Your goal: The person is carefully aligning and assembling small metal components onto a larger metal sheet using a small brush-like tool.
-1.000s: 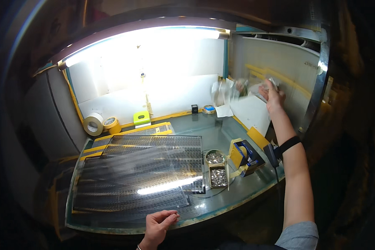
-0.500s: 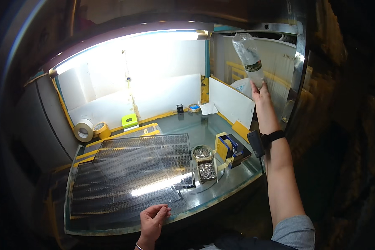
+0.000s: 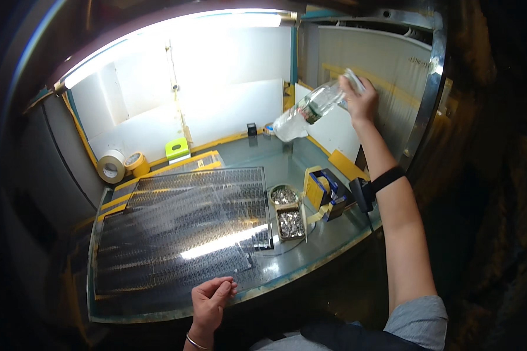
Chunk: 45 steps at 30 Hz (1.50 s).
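Observation:
A clear plastic bottle [image 3: 315,109] with a dark green label is tilted over the far right of the glass-topped table, its base down to the left. My right hand [image 3: 360,99] grips it near the upper end, where a whitish piece shows beside the fingers. My left hand [image 3: 212,297] hovers by the table's front edge, thumb and fingers pinched together. What it holds, if anything, is too small to make out. Beyond it lies a dark sheet [image 3: 181,228] patterned with rows of small marks; a tiny pale dot [image 3: 236,271] shows near my fingertips.
Small shiny pieces fill a round dish [image 3: 284,195] and a square dish [image 3: 290,223] right of the sheet. Beside them stands a blue-and-black tape dispenser [image 3: 324,193]. Tape rolls [image 3: 111,167], a lime-green holder [image 3: 177,150] and a small black box [image 3: 252,128] line the back.
My right hand has swung the bottle from nearly upright, base up, to a slant with its base low on the left. My left hand stays pinched near the front edge. The view has shifted slightly.

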{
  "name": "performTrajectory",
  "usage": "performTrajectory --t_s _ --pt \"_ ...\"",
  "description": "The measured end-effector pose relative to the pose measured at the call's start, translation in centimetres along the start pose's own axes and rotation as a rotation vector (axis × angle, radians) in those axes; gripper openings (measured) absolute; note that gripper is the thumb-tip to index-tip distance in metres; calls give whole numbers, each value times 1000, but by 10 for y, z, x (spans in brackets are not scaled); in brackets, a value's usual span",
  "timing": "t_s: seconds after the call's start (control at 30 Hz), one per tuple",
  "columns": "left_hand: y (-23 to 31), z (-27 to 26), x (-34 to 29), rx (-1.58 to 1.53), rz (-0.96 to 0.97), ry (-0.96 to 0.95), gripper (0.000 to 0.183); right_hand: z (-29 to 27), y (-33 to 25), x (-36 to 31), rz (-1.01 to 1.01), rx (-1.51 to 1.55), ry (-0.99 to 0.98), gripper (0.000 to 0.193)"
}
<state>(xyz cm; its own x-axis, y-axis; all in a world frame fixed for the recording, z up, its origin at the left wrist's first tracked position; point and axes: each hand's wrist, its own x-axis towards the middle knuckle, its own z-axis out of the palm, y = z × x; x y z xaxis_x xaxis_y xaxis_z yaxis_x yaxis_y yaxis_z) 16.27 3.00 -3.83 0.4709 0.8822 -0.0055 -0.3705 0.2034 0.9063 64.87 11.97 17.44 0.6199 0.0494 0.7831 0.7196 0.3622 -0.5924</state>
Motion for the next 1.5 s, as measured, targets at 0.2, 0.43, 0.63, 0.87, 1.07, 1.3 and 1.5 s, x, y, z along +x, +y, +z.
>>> performTrajectory --t_s 0.2,0.43,0.63,0.87,1.07,1.3,1.5 --pt "8 4 4 43 6 5 14 37 3 -53 -283 -197 -540 37" --pt "9 8 -2 58 65 10 16 29 -6 -64 -332 -228 -702 30" --pt "-1 4 -5 41 53 -5 15 19 21 -65 -338 -243 -712 30" --pt "22 25 -5 -5 -144 36 36 -28 -105 -131 -370 -54 -728 24" --pt "21 42 -3 -102 -270 -65 32 -105 -141 -272 -168 273 -1171 37" --pt "18 40 -13 -84 -243 -119 33 -111 -147 -323 -198 309 -1078 48" --pt "27 40 -18 -43 -271 -159 39 -114 -144 -328 -288 296 -1032 43"
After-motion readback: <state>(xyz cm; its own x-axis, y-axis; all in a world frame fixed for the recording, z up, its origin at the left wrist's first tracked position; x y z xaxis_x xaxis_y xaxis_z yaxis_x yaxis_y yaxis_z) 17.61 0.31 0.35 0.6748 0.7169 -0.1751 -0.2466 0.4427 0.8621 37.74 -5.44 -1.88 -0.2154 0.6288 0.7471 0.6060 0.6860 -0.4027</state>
